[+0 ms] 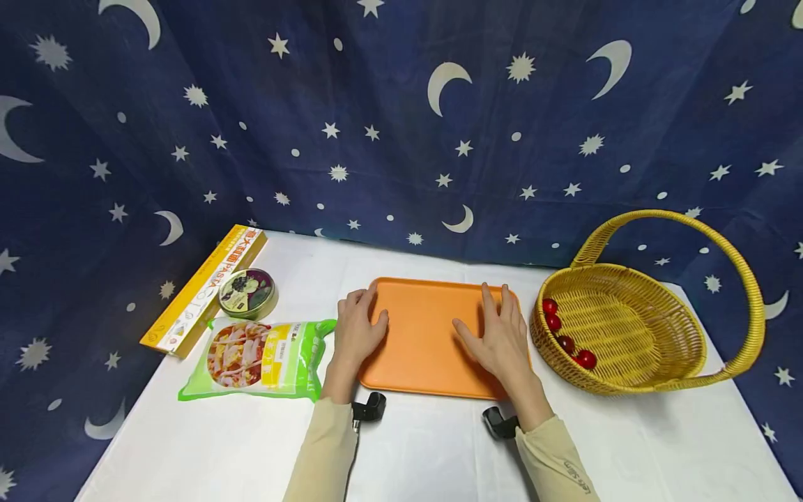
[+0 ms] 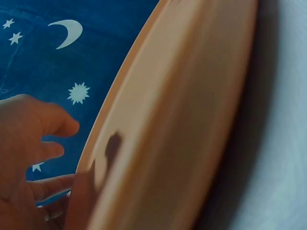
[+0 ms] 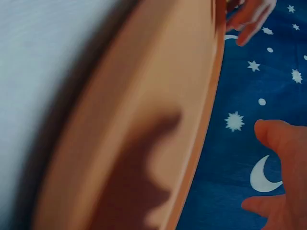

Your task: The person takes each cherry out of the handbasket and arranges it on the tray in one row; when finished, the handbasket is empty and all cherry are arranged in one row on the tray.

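Tray (image 1: 426,335), orange, shallow-rimmed, lying flat at the middle of the white table (image 1: 251,446), long side toward the person
Left hand (image 1: 357,331): fingers straight and relaxed, resting on the tray's left edge, gripping nothing
Right hand (image 1: 498,338): fingers spread flat on the tray's right part, palm down, likewise clamped on nothing
Basket (image 1: 627,335), yellow wicker with hoop handle, just beside the tray's right edge; several small red fruits (image 1: 567,335) along its near-left wall
Food pouch (image 1: 257,359), green and white, near the left hand; round tin (image 1: 247,291) and long yellow box (image 1: 207,289) behind it
Risk, as judged: with flat palms and no real hold, the tray could skid on the cloth; a push rightward would knock the basket, a push leftward would nudge the pouch
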Available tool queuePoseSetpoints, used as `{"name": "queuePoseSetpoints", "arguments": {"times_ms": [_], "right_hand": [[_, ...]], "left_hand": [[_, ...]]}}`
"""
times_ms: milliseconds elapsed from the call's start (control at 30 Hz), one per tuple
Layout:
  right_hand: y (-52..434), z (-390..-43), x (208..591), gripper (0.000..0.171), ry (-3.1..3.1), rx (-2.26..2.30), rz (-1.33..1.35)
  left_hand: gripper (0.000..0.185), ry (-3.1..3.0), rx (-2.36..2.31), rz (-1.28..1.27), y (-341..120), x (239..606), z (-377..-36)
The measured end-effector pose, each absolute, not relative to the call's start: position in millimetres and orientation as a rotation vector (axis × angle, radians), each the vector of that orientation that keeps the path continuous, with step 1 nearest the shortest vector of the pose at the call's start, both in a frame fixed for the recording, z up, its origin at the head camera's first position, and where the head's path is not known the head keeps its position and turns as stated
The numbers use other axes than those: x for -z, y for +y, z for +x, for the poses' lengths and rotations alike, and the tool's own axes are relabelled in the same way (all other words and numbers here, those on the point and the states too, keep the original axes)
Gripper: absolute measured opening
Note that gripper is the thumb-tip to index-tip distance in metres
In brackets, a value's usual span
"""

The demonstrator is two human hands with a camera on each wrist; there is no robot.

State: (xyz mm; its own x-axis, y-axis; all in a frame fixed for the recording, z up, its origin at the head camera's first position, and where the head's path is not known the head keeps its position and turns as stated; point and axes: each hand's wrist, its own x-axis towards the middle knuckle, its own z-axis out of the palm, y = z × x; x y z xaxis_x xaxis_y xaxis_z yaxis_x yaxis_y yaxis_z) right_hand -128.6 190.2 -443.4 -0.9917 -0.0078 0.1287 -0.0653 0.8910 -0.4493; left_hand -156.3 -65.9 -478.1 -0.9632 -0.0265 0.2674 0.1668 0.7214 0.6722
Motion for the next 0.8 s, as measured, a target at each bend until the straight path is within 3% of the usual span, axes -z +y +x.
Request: {"name": "queuePoseSetpoints", "arguments": {"times_ms": [433,633,800], "right_hand": [[203,-139,407,0.077,-2.882,-0.795,0.075],[226,-141,377,0.063,-2.836,-0.853,0.012],[254,-146,358,0.063,-2.929,-0.908,-0.068]], "left_hand": [[0.057,-2.675,1.038,-0.147,-78,480,-159],[0.058,-2.650,1.037,-0.186,-81,482,-162],[0.058,-2.639,1.046,-0.181,-81,486,-161]]}}
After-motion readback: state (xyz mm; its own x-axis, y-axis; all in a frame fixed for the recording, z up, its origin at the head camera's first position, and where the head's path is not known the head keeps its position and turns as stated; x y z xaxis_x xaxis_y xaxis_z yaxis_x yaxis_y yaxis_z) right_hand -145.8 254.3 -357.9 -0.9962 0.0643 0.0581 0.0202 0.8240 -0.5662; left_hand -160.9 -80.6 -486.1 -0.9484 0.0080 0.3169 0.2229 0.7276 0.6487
